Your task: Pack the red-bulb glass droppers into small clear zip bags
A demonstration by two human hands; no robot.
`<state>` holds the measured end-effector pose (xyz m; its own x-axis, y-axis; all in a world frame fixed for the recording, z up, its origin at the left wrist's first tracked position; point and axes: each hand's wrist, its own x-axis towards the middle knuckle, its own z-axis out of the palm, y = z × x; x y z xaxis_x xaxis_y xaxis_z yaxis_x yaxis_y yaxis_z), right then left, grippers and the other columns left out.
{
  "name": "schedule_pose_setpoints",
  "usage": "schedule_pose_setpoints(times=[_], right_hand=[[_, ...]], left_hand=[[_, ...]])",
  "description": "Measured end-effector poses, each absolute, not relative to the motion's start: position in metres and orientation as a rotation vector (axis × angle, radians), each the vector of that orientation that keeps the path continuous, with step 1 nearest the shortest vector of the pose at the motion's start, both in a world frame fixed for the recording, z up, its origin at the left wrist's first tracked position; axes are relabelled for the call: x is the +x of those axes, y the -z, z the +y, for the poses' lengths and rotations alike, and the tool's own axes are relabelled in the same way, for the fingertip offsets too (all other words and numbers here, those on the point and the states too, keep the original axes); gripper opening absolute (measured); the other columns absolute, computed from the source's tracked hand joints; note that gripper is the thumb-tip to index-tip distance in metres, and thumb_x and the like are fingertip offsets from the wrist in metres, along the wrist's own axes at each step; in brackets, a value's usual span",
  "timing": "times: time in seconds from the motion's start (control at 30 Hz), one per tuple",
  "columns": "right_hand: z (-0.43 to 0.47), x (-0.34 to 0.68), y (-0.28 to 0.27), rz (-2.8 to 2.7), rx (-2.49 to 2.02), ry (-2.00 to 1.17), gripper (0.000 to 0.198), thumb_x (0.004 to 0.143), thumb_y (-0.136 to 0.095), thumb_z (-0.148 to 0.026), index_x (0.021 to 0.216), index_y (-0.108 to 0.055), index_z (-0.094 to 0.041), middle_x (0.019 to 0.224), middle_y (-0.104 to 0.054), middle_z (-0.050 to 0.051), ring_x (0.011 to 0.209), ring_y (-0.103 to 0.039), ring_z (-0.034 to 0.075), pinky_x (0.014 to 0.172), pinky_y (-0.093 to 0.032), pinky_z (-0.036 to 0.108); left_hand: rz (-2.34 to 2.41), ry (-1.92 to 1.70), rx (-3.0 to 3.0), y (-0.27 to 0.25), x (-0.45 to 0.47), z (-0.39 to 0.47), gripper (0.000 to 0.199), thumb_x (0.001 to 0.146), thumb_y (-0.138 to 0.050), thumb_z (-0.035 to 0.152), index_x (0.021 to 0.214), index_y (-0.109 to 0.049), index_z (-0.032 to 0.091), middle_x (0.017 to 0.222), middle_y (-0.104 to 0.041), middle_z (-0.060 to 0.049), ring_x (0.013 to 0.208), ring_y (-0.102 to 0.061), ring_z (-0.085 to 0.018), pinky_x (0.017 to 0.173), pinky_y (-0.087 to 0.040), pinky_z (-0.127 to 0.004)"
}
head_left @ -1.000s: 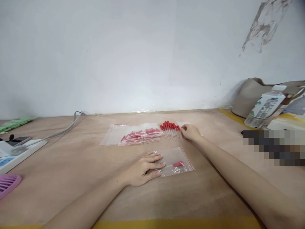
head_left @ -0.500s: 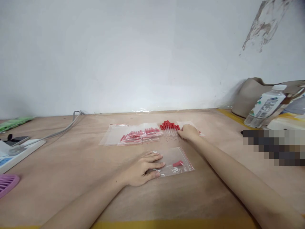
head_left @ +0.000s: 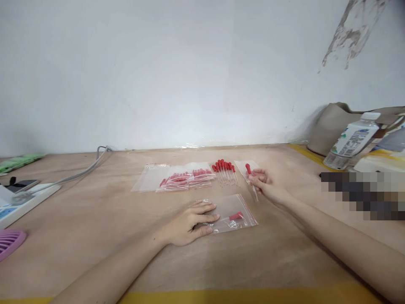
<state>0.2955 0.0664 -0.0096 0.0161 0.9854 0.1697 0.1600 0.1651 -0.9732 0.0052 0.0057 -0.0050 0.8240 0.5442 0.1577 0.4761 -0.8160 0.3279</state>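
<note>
My left hand (head_left: 191, 222) lies flat with fingers stretched over the left part of a clear zip bag (head_left: 221, 204). Inside that bag is a dropper with a red bulb (head_left: 236, 216). Between the fingers of my right hand (head_left: 261, 181) is a glass dropper (head_left: 248, 169), red bulb up and clear tube slanting down. Just left of it lies a cluster of loose red-bulbed droppers (head_left: 224, 165), tubes towards me. Further left are overlapping zip bags (head_left: 180, 181) holding red-bulbed droppers. Behind my right hand another clear bag (head_left: 242, 165) shows partly.
A white power strip (head_left: 31, 204) with a grey cable (head_left: 82, 172) lies left, near a phone (head_left: 27, 186) and a purple slotted object (head_left: 11, 245). At right stand a plastic bottle (head_left: 354, 139) and a beige bag (head_left: 327, 126). A white wall (head_left: 158, 76) closes the back.
My right hand has moved right from the loose droppers, with one dropper now lifted out in its fingers. My left hand stays on the bag.
</note>
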Motion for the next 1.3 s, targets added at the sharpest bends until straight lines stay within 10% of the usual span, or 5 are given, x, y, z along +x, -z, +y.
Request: schedule_pose_setpoints(times=[0.23,0.67,1.3], right_hand=[[0.035,0.291,0.022,-1.241,-1.076,-1.069,0.077,0.065,-0.065,-0.039,0.124,-0.017,-0.029,0.074,-0.050,-0.005,0.052,-0.052,0.011,0.050,-0.047,0.028],[0.033,0.291,0.029,-1.194,-1.092,-0.794,0.062,0.068,-0.062,-0.040,0.117,-0.026,-0.027,0.076,-0.049,-0.003,0.056,-0.054,0.012,0.059,-0.050,0.032],[0.027,0.302,0.029,-1.212,-1.043,-1.418,0.031,0.073,-0.060,-0.041,0.096,-0.046,-0.024,0.081,-0.061,0.002,0.076,-0.062,0.016,0.076,-0.049,0.036]], left_hand=[[0.782,-0.354,2.723,0.004,0.005,0.006,0.036,0.093,-0.038,0.033,0.128,-0.044,0.029,0.139,-0.035,-0.002,0.128,-0.031,-0.021,0.106,-0.023,-0.042],[0.804,-0.352,2.744,0.006,0.005,0.006,0.039,0.089,-0.044,0.038,0.127,-0.045,0.027,0.138,-0.036,-0.004,0.127,-0.033,-0.021,0.106,-0.024,-0.041],[0.848,-0.339,2.729,0.003,0.006,0.004,0.049,0.089,-0.044,0.042,0.134,-0.035,0.025,0.138,-0.037,-0.004,0.127,-0.032,-0.020,0.106,-0.024,-0.039]])
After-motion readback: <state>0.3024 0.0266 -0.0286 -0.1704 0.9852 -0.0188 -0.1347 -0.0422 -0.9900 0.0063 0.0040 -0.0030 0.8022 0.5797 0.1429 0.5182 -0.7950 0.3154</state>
